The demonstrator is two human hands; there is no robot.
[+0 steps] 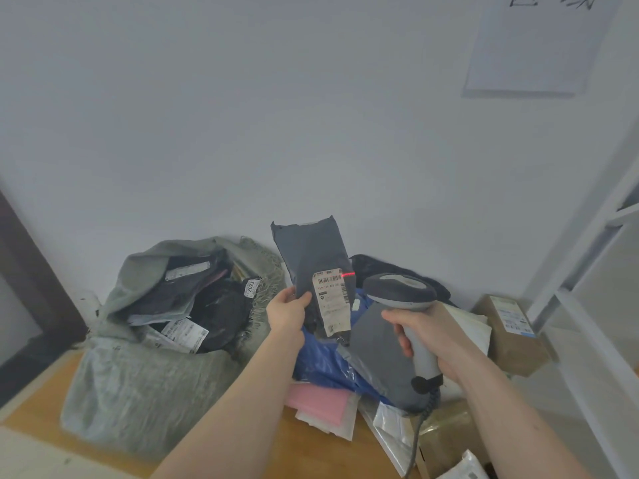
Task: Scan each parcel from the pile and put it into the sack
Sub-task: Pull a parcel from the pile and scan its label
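Right hand (427, 335) is clenching the scanner (403, 295) handle, head aiming left at the parcel (313, 257). Left hand (287, 311) is pinching the parcel's lower left edge, thumb on front; parcel is standing upright above that grip, long axis vertical, label (332, 300) facing the scanner. Red beam is landing at the label's top right corner, just off the barcode. Sack (145, 385) is lying open left of the left hand, nearer that hand. Pile (332, 368) is sitting under both hands.

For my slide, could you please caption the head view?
Left hand holds grey parcel while right hand aims scanner at its label.
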